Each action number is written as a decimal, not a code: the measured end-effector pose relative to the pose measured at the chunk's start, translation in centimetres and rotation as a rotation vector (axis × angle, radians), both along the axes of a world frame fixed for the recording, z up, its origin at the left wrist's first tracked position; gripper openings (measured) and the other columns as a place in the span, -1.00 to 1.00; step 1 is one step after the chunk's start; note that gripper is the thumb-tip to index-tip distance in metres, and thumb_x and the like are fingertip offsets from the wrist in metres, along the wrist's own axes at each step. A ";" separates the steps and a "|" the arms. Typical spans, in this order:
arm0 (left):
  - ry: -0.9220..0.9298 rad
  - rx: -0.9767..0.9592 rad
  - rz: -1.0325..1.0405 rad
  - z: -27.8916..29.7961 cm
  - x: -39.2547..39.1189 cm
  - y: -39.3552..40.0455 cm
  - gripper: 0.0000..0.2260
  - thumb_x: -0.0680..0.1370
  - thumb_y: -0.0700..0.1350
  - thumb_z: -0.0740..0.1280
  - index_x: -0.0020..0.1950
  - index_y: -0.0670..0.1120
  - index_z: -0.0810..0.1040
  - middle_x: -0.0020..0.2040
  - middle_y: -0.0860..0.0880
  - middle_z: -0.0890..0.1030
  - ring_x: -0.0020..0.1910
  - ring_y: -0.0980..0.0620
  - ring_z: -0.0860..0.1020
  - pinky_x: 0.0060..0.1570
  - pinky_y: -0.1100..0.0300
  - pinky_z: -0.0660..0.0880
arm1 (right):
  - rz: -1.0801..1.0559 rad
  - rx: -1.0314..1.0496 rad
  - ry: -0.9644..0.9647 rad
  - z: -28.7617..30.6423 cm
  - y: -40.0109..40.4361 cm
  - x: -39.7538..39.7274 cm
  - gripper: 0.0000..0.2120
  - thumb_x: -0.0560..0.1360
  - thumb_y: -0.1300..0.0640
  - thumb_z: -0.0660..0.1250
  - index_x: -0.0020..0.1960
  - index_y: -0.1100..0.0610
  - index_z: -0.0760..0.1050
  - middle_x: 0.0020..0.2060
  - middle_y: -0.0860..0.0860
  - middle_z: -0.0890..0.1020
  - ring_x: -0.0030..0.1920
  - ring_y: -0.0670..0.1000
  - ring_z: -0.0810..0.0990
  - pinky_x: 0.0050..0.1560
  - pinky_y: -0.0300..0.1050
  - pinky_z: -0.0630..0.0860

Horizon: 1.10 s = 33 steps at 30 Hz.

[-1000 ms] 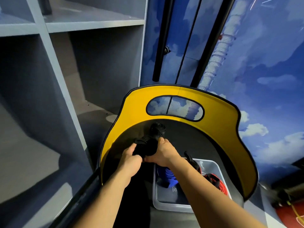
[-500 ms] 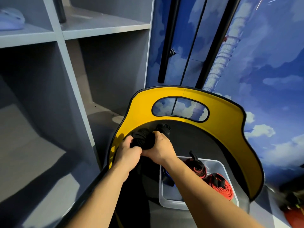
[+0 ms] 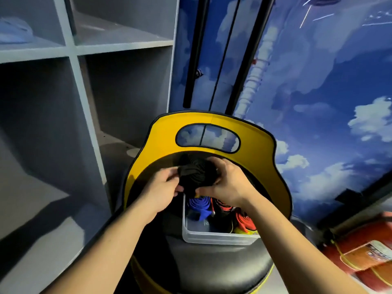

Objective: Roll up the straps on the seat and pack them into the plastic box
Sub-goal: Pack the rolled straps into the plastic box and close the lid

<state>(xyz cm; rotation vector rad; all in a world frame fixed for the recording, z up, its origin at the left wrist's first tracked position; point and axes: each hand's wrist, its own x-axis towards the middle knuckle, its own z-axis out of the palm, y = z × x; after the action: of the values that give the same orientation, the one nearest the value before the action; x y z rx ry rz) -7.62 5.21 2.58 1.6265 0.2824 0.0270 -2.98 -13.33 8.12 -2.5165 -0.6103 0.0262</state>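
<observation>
A rolled black strap [image 3: 196,174] is held in the air between both hands, above the far end of the clear plastic box [image 3: 214,237]. My left hand [image 3: 162,188] grips its left side and my right hand [image 3: 227,181] curls round its right side and underside. The box stands on the black seat [image 3: 212,264] of a chair with a yellow backrest [image 3: 265,164]. Inside the box lie a rolled blue strap [image 3: 200,206] and red straps [image 3: 244,220], partly hidden by my right wrist.
Grey shelving [image 3: 72,85] stands close on the left of the chair. A blue sky-patterned wall with black vertical bars [image 3: 193,52] is behind it. A red fire extinguisher [image 3: 360,249] lies at the lower right.
Both hands have lifted the black roll a little and turned it, the right hand now wrapping under it. The view has shifted, and more of the box's contents show.
</observation>
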 end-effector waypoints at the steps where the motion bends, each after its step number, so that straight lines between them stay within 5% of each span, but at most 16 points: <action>1: -0.002 0.022 -0.042 -0.1 -0.4 -0.7 -0.72 0.66 -0.29 0.20 0.16 0.04 0.58 -0.01 0.04 0.65 -0.18 0.04 0.61 -0.11 0.17 0.50 | -0.008 -0.003 0.025 -0.2 -1.2 -0.6 -0.21 0.21 -0.06 0.65 0.39 -0.01 0.45 0.10 -0.03 0.55 0.08 -0.04 0.54 0.13 -0.18 0.49; 8: -0.014 0.269 -0.173 -2.2 -2.4 -3.6 -0.87 0.47 -0.17 0.52 -0.01 0.00 0.69 -0.21 0.12 0.68 -0.28 0.32 0.56 -0.18 0.39 0.45 | -0.039 -0.048 0.135 -3.4 -6.4 -3.4 -0.12 0.13 -0.24 0.45 0.44 -0.13 0.37 0.09 -0.12 0.47 0.19 -0.02 0.51 0.23 -0.13 0.47; 14: 0.045 0.286 -0.186 -3.9 -2.6 -4.7 -0.85 0.45 -0.18 0.54 -0.01 -0.02 0.69 -0.15 0.03 0.73 -0.14 0.17 0.66 -0.13 0.37 0.51 | 0.004 -0.067 0.188 -6.0 -7.0 -4.3 -0.02 0.23 -0.31 0.40 0.57 -0.06 0.17 0.28 -0.07 0.35 0.37 -0.07 0.34 0.29 -0.37 0.20; 17: 0.055 0.278 -0.171 -4.4 -2.3 -5.0 -0.79 0.45 -0.19 0.55 0.06 -0.05 0.69 -0.10 0.03 0.73 -0.08 0.12 0.68 -0.10 0.39 0.54 | -0.034 -0.077 0.141 -6.9 -6.6 -4.2 0.00 0.27 -0.37 0.49 0.56 -0.07 0.17 0.27 -0.05 0.37 0.33 -0.04 0.42 0.30 -0.30 0.31; 20: 0.060 0.298 -0.196 -4.8 -2.1 -5.2 -0.80 0.46 -0.17 0.54 0.05 0.01 0.68 -0.12 0.07 0.72 -0.11 0.20 0.67 -0.13 0.41 0.53 | -0.109 -0.118 0.012 -8.1 -5.9 -3.9 0.03 0.19 -0.54 0.34 0.52 -0.07 0.24 0.23 0.00 0.45 0.26 0.05 0.51 0.27 -0.10 0.47; 26: 0.025 0.298 -0.338 -4.8 -1.6 -4.0 -0.83 0.51 -0.24 0.43 -0.02 0.03 0.67 -0.16 0.11 0.70 -0.15 0.24 0.63 -0.11 0.40 0.47 | -0.111 -0.138 -0.112 -8.8 -5.6 -3.2 -0.14 0.26 -0.45 0.31 0.47 -0.10 0.28 0.11 -0.01 0.47 0.14 0.08 0.53 0.18 -0.06 0.50; 33: -0.066 0.651 -0.282 -5.9 -0.9 -3.7 -0.79 0.55 -0.14 0.42 0.14 0.09 0.68 -0.11 0.15 0.62 -0.10 0.18 0.57 -0.12 0.35 0.43 | -0.133 -0.183 -0.189 -9.1 -5.6 -3.2 -0.16 0.25 -0.49 0.33 0.43 -0.12 0.34 0.06 -0.05 0.46 0.10 0.05 0.53 0.14 -0.09 0.51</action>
<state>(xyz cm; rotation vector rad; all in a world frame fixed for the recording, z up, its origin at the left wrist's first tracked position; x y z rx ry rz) -8.56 1.49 -3.33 2.2946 -0.0194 -0.0472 -6.21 -18.89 -0.96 -2.7535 -0.5337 -0.2156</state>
